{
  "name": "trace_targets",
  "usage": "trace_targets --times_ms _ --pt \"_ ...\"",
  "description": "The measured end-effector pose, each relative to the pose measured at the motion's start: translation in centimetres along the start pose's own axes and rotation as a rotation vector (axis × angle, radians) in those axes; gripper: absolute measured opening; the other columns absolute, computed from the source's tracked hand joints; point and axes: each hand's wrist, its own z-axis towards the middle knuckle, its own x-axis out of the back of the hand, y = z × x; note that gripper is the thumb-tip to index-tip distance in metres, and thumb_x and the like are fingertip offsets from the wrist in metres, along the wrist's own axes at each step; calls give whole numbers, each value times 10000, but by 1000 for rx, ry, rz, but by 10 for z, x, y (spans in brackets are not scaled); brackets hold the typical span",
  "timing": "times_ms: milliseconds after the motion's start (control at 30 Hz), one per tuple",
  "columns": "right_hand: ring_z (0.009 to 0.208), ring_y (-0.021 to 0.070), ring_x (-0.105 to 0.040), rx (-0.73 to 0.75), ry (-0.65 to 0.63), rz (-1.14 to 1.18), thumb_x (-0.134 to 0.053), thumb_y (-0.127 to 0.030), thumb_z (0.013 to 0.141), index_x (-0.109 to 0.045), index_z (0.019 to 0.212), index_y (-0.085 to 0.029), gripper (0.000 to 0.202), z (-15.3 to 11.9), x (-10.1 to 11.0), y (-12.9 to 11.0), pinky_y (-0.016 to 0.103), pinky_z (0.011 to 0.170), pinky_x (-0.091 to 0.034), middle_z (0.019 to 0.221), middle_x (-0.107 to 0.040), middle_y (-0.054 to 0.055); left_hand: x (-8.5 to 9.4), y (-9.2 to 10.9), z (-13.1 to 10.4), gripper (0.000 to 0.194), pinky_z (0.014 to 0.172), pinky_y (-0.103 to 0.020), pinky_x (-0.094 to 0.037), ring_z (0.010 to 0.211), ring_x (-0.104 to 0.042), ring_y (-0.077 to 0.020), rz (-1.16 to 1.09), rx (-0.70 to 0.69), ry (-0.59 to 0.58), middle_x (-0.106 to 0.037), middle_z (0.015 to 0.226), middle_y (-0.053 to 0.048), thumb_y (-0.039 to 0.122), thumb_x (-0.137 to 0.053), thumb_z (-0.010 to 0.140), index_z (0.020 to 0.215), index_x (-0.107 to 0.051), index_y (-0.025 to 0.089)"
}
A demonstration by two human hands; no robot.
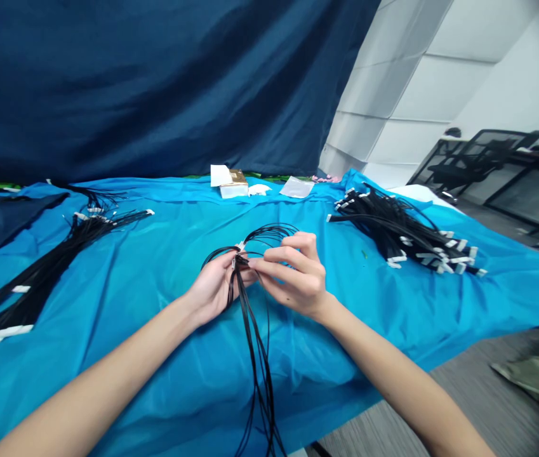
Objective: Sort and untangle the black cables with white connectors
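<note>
Black white-ended cables (pixel 53 273) lie at left on blue cloth (pixel 174 254); before the person, the left hand (pixel 216 285) grips a looped black wire bundle (pixel 246 306), the right hand (pixel 298 273) pinches at its strands, and another cable heap (pixel 388 222) sprawls farther right

Navy curtain (pixel 155 89), white wall (pixel 407 82) (panelled), black chair (pixel 469 172), grey floor (pixel 469 368)

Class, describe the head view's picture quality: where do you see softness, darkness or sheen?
Head view: left hand and right hand fairly clear; office chair at right softer; curtain dark with shadowy folds; blue cloth faintly shiny; right-hand corners darkened.
</note>
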Motion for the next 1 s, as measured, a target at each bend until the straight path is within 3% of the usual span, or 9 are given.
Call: trace_targets --times_ms 233,400,467,533,600,667,733,833,1000 --pt "785 149 -549 -258 75 312 -606 -148 742 -657 794 -229 109 9 6 -1 326 717 -473 787 -650 10 7 -1 2 329 662 -226 -504 593 -641 -131 53 -19 -98 -655 629 -64 153 -338 867 679 -604 104" --pt "838 161 -614 -703 341 866 -535 -189 796 -607 799 -226 81 14 13 14 382 788 -500 814 -639 1 9 1 3 320 793 -295 -479 724 -676 -199 128 -64 -106 -694 767 -120 206 -349 865 721 -611 90" --pt "739 125 -610 -859 441 1000 -526 -224 801 -597 797 -228 71 16 18 24 331 715 -521 744 -600 -19 9 2 3 306 824 -332 -465 737 -678 -224 166 -118 -109 -696 771 -135 208 -358 859 696 -590 92" --pt "583 71 -552 -941 508 960 -527 -238 802 -613 857 -230 103 17 24 32 227 554 -491 694 -560 -31 8 1 3 291 840 -366 -453 741 -677 -247 216 -184 -112 -696 761 -142 225 -373 854 669 -559 99" --pt "474 42 -467 -899 579 796 -519 -248 818 -627 934 -255 158 18 26 34 185 426 -396 685 -551 -39 8 -1 3 262 840 -391 -449 735 -676 -259 265 -252 -124 -698 753 -132 251 -403 844 658 -527 116" --pt "474 47 -453 -750 577 554 -551 -227 805 -646 932 -274 166 17 26 29 193 412 -356 684 -571 -36 9 -4 3 244 821 -411 -455 726 -675 -262 311 -319 -149 -699 744 -114 291 -434 833 655 -498 136" --pt "553 72 -502 -567 428 328 -616 -169 753 -670 859 -257 149 15 22 20 210 459 -378 701 -611 -20 9 -7 4 239 789 -420 -467 709 -672 -255 350 -381 -163 -695 728 -89 333 -460 820 660 -479 157" --pt "575 86 -522 -333 160 199 -640 -119 723 -660 804 -204 119 11 13 8 223 491 -404 692 -640 2 11 -10 7 220 723 -345 -482 651 -645 -193 375 -476 -118 -660 667 -21 374 -517 788 694 -492 177" --pt "569 98 -505 -245 -1 126 -594 -141 767 -626 754 -163 40 5 2 2 250 548 -420 662 -641 20 17 -13 11 234 603 -187 -416 610 -515 -91 434 -608 -27 -534 643 36 385 -571 758 681 -511 173"
